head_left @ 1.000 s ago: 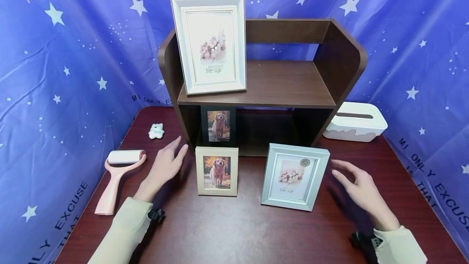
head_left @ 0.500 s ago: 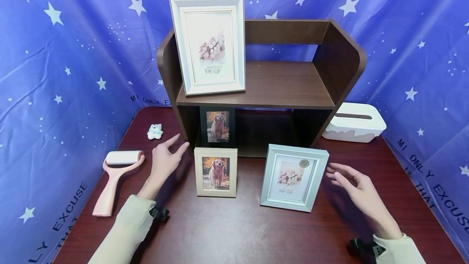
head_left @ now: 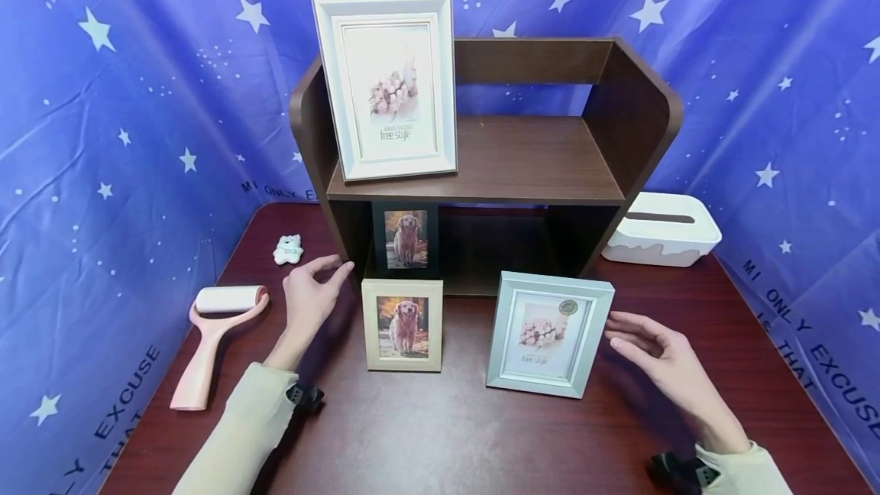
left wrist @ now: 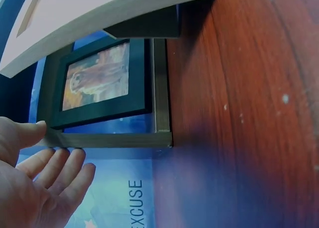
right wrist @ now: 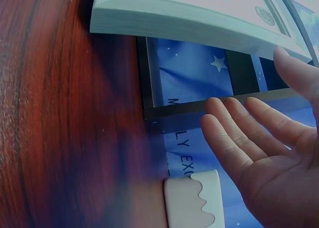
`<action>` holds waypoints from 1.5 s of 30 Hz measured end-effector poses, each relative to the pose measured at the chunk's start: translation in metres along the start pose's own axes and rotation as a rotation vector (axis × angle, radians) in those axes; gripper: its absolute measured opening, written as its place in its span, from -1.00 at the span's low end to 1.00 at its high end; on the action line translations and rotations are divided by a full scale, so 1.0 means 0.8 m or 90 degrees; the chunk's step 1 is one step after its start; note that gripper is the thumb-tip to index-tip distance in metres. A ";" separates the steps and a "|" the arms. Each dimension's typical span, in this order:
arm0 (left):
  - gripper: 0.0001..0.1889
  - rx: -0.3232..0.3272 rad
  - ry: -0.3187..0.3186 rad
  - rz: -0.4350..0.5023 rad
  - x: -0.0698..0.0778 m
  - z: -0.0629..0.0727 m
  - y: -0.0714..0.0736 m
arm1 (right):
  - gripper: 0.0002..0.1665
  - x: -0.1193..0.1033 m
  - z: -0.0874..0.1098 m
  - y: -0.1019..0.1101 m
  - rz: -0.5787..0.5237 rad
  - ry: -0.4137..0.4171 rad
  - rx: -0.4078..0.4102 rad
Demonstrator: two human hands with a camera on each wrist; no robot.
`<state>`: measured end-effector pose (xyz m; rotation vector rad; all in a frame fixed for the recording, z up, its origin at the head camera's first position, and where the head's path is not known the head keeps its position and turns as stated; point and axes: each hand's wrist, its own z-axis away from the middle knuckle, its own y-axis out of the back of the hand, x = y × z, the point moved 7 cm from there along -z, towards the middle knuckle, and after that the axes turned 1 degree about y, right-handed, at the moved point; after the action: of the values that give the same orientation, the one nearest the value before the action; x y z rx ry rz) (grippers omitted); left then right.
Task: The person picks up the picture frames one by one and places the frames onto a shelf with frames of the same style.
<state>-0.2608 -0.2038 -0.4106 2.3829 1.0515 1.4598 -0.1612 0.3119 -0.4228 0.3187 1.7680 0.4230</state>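
My left hand (head_left: 311, 292) is at the left side panel of a dark brown two-tier shelf (head_left: 536, 155), thumb tip right at its front edge. In the left wrist view its fingers (left wrist: 62, 170) extend loosely outside that panel. My right hand (head_left: 656, 357) hovers at the right edge of a pale blue-grey photo frame (head_left: 496, 334), palm turned inward, fingers slightly bent and holding nothing. A cream photo frame (head_left: 367, 327) with a dog picture stands left of it on the table. A black photo frame (head_left: 431, 243) stands on the lower tier, and a large white photo frame (head_left: 443, 98) on the upper.
A pink-handled lint roller (head_left: 206, 357) lies on the dark red table (head_left: 440, 441) at left, with a small white bear figure (head_left: 288, 249) behind it. Right of the shelf is a white tissue box (head_left: 660, 250). A blue starry curtain (head_left: 172, 59) surrounds the table.
My right hand has moved slightly left and nearer the viewer, closer to the blue-grey frame. My left thumb has come up to the shelf's edge. The head view has shifted a little.
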 end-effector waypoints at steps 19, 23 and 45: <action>-0.77 0.029 -0.022 -0.008 0.000 0.000 0.000 | -0.59 0.002 0.003 -0.020 -0.023 0.029 -0.017; -0.78 0.036 -0.032 -0.007 0.002 0.000 0.000 | -0.64 0.001 0.002 -0.021 -0.003 0.041 -0.010; -0.81 0.053 -0.030 0.010 0.001 0.002 -0.002 | -0.74 -0.006 0.002 -0.032 0.025 0.046 0.008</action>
<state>-0.2600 -0.2018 -0.4119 2.4753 1.1060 1.3838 -0.1585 0.2869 -0.4304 0.3513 1.8385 0.4572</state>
